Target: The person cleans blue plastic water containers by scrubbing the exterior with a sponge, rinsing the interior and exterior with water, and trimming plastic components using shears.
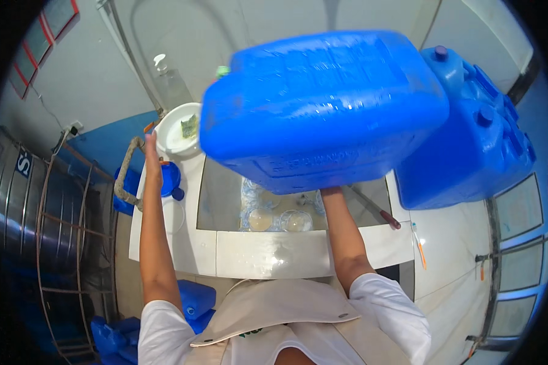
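A large, wet blue plastic jerrycan [319,109] is held up over a sink [219,200] set in a white tiled counter. My right forearm reaches under the jerrycan, whose body hides most of that hand, so its grip cannot be made out. My left hand [151,146] is raised on the left with nothing in it, beside a white basin [164,132] that holds a green and yellow scouring sponge [189,127]. Round clear containers [297,221] lie in the sink. A tool with a brown handle [389,219] rests across the sink's right edge.
More blue jerrycans [461,150] stand at the right. A toothbrush [420,248] lies on the right counter. A pump bottle [171,84] is behind the basin, a bent pipe [123,173] at the left edge. Other blue containers [196,299] are below on the left.
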The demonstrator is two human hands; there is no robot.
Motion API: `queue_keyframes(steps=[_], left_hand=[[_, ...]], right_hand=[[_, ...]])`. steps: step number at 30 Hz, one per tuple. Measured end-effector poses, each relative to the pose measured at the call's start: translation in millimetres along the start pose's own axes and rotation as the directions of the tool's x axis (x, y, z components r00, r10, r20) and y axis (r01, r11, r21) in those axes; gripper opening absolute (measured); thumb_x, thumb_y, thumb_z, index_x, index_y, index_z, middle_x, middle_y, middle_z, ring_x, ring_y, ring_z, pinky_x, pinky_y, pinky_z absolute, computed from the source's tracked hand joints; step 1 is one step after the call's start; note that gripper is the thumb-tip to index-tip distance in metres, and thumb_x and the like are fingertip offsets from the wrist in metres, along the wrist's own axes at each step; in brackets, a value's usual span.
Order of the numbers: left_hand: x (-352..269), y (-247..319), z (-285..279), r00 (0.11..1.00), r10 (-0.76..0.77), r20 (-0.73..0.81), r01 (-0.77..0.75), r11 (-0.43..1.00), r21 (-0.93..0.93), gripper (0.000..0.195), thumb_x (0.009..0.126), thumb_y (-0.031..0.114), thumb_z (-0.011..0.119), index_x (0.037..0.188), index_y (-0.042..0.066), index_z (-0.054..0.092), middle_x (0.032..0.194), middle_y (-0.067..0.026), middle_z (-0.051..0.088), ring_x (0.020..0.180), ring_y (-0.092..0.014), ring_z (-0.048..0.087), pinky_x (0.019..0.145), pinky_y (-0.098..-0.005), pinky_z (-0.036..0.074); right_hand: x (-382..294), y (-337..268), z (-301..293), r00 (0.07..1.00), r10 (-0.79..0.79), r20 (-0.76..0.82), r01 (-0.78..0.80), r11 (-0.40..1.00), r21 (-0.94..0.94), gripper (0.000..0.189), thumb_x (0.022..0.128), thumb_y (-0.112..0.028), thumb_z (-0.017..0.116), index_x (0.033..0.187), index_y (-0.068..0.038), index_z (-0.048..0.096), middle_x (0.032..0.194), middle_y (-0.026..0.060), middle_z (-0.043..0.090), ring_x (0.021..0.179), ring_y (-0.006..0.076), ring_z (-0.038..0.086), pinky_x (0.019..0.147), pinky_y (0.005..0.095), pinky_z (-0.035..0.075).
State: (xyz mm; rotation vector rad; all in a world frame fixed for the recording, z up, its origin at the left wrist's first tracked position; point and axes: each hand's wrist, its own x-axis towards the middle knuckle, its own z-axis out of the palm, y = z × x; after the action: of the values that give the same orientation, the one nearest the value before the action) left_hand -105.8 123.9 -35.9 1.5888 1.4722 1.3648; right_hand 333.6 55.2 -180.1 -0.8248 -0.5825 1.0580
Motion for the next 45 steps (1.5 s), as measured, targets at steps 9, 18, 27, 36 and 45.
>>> queue_keyframes(steps=[9,18,27,36,45], left_hand=[[-38.3,48.0,60.9,0.996,-0.078,-0.047,0.005,0.557,-0.831,0.071,0.092,0.057,0.016,0.142,0.007,0.007,0.147,-0.0110,0.010,0.134,-0.026,0.017,0.110,-0.0401,0.013],[-70.7,33.3,155.9,0.990,0.044,0.137,0.109,0.392,-0.914,0.060,0.097,0.040,0.023,0.143,0.005,0.006,0.150,-0.0103,0.004,0.138,-0.021,0.000,0.111,-0.0368,0.001],[-53.1,120.0,25.4,0.938,0.262,-0.225,-0.336,0.842,-0.423,0.053,0.087,0.018,0.048,0.135,0.006,0.029,0.139,-0.0109,0.030,0.130,-0.024,0.027,0.107,-0.0363,0.018],[-103.3,183.3,188.7,0.501,0.676,0.541,-0.860,0.461,0.219,0.053,0.071,0.015,0.063,0.120,0.003,0.047,0.118,-0.0198,0.050,0.116,-0.033,0.045,0.100,-0.0457,0.031],[-85.3,47.1,231.2,0.534,0.569,0.625,-0.844,0.408,0.349,0.038,0.066,0.009,0.061,0.103,0.004,0.053,0.084,-0.0112,0.053,0.087,-0.028,0.053,0.085,-0.0434,0.038]], right_hand=[[-6.7,1.8,43.1,0.968,0.209,0.141,-0.225,0.968,0.108,0.018,0.081,-0.013,0.053,0.089,-0.001,0.064,0.083,0.0098,0.065,0.079,0.0190,0.060,0.069,0.0349,0.046],[11.5,7.5,24.4,0.990,0.135,-0.038,-0.124,0.967,0.224,0.018,0.082,-0.014,0.053,0.089,-0.001,0.064,0.083,0.0092,0.064,0.079,0.0185,0.059,0.068,0.0345,0.046],[34.0,-118.2,-74.3,0.981,-0.151,-0.120,0.164,0.980,0.111,0.018,0.082,-0.014,0.053,0.088,-0.001,0.063,0.083,0.0087,0.064,0.079,0.0180,0.059,0.068,0.0341,0.046],[-23.0,-104.1,64.8,0.682,-0.626,0.378,0.473,-0.017,-0.881,0.023,0.050,0.000,0.061,0.072,-0.005,0.055,0.072,0.0144,0.056,0.076,0.0343,0.053,0.069,0.0426,0.039],[13.8,-74.7,106.6,0.824,0.356,0.441,0.507,-0.116,-0.854,0.026,0.067,-0.014,0.059,0.088,0.001,0.057,0.089,0.0186,0.061,0.086,0.0330,0.058,0.077,0.0402,0.045]])
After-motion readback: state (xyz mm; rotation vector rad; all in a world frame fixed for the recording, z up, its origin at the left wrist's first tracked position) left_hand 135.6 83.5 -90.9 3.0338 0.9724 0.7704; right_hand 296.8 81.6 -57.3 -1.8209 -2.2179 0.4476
